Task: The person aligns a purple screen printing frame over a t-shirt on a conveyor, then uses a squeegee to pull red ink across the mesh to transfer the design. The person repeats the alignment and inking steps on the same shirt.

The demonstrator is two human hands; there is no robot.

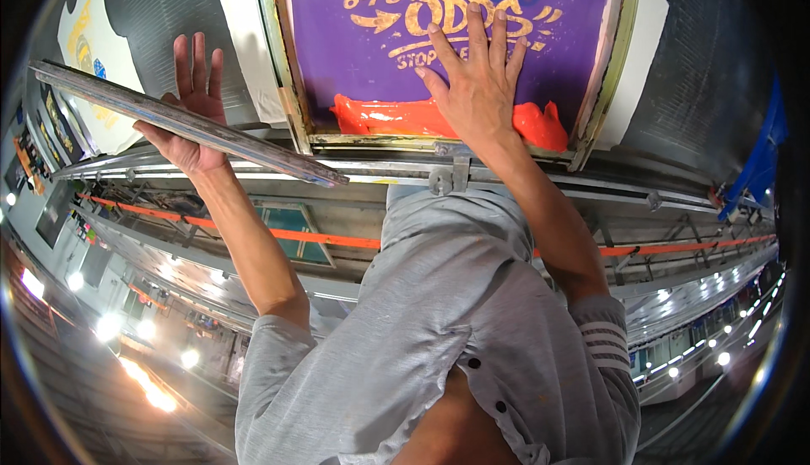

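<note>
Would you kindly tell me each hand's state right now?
Left hand: holding a long, worn grey bar.
Right hand: open, fingers spread over the purple framed screen.

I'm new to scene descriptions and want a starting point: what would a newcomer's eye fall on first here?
Probably the glossy red-orange streak along the near edge of the purple panel at top centre. Next, the right hand, fingers spread over that panel, and the long grey bar slanting across the left hand, at the left.
</note>
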